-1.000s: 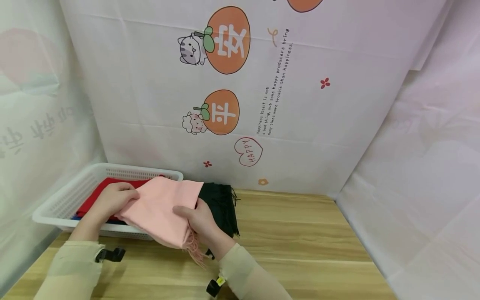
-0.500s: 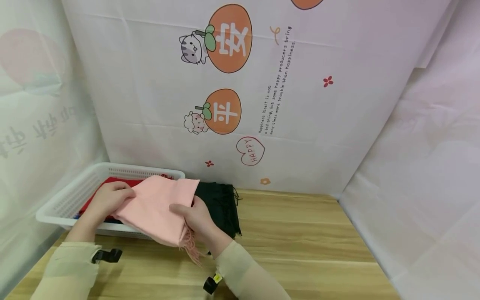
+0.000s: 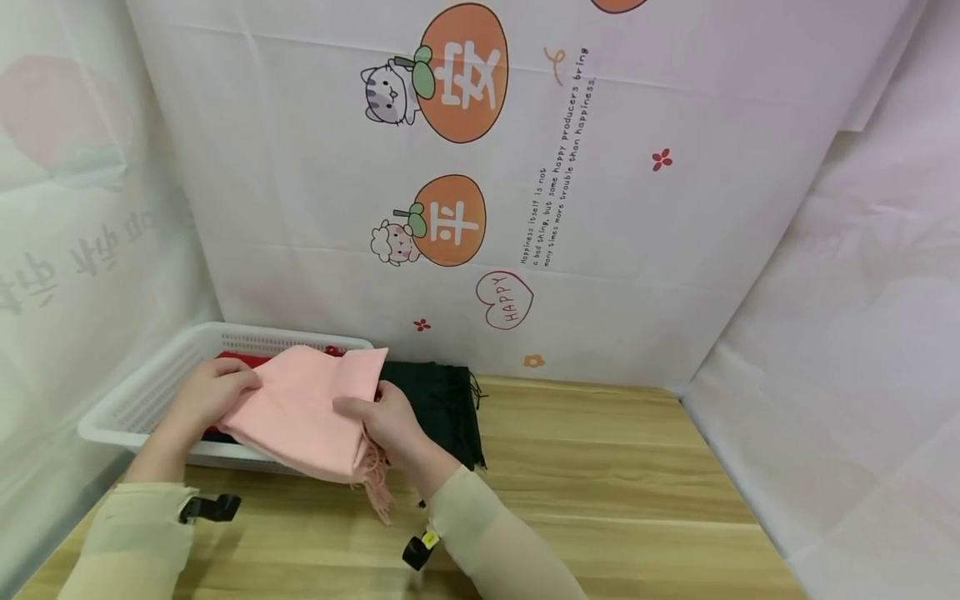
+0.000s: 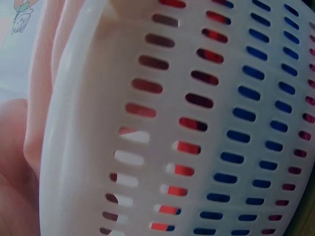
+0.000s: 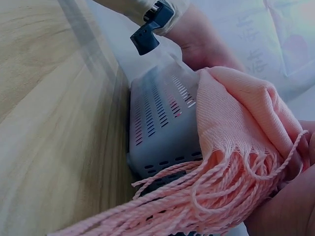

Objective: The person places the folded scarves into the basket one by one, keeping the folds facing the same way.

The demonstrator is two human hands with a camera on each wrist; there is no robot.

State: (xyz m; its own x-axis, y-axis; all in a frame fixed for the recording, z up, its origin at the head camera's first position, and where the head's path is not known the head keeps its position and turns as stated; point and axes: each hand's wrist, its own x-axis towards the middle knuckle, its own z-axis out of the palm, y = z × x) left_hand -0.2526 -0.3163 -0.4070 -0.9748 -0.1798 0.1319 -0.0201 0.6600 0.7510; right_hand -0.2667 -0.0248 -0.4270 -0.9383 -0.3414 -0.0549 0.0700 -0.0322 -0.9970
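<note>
A folded pink scarf [image 3: 303,404] with a twisted fringe [image 5: 216,196] is held between both hands, over the right part of a white plastic basket [image 3: 112,427]. My left hand [image 3: 212,393] pinches its left edge above the basket. At the other end my right hand [image 3: 393,417] grips it, thumb on top and fingers underneath. Red cloth [image 3: 243,358] lies inside the basket, partly covered by the scarf. Through the slots in the left wrist view, blue cloth [image 4: 238,135] shows below the red.
A dark green fringed scarf [image 3: 442,408] lies on the wooden table [image 3: 600,467] just right of the basket. White printed sheets [image 3: 600,208] stand as walls at the back and on both sides.
Both hands and the pink scarf have shifted slightly left and up in the head view, further over the basket. More of the dark green scarf shows. Both hands keep their hold.
</note>
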